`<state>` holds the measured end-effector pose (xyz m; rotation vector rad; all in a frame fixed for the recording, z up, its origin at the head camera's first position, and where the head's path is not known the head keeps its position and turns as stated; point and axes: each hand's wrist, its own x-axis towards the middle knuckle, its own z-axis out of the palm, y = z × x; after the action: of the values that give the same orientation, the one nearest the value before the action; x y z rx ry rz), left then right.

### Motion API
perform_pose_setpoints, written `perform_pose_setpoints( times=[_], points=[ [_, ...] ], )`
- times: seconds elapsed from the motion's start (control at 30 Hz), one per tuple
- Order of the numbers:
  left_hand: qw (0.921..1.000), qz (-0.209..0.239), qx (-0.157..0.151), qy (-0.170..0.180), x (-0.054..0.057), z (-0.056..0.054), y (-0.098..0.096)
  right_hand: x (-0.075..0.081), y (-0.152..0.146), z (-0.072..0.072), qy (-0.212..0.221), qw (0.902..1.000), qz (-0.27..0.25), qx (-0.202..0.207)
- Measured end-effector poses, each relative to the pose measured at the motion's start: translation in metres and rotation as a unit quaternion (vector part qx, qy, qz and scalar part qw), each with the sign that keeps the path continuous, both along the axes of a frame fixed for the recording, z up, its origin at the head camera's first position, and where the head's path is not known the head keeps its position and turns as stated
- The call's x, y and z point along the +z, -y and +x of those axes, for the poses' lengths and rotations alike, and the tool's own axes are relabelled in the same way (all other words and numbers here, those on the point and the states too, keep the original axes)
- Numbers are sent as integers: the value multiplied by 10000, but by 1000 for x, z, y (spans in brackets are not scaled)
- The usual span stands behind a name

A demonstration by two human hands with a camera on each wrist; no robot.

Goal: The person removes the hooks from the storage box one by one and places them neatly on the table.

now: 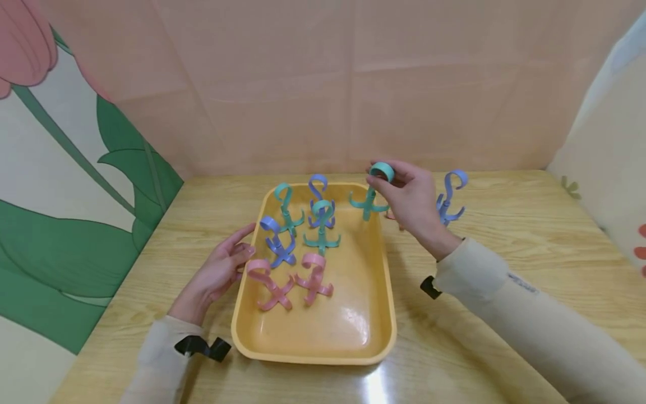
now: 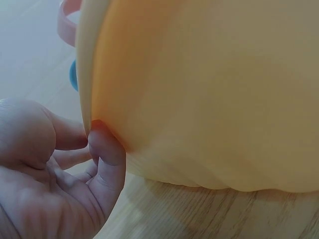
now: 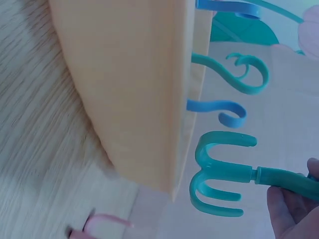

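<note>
My right hand pinches the curled top of a green four-pronged hanging hook. Its prongs point down over the back right corner of a yellow plastic tray. In the right wrist view the held green hook is apart from the tray wall. On the left side, my left hand grips the tray rim; the left wrist view shows thumb and finger pinching the rim. Inside the tray stand green hooks, blue hooks and pink hooks, mostly toward the left and back.
A blue hook stands on the wooden table behind my right wrist. A pink hook beside the tray is mostly hidden by my right hand. A pink curtain-like backdrop rises behind the table.
</note>
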<state>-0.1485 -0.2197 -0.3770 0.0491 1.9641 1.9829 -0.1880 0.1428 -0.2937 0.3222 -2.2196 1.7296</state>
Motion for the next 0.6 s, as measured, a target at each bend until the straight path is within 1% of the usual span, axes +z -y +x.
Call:
perform_pose_setpoints(
  times=[0.07,0.27,0.47,0.6],
  points=[
    [10000,-12,5,-6,0,0,-1,1,-6,4,-53,10000,-28,-10],
    [10000,-9,-12,-12,1,0,-1,1,-25,12,-476,9987,-186,47],
    [10000,4,-24,-35,1,2,1,0,-44,21,-387,9991,-168,60],
    [10000,33,-42,-61,1,1,0,0,-59,27,-240,9996,-55,-116]
  ],
)
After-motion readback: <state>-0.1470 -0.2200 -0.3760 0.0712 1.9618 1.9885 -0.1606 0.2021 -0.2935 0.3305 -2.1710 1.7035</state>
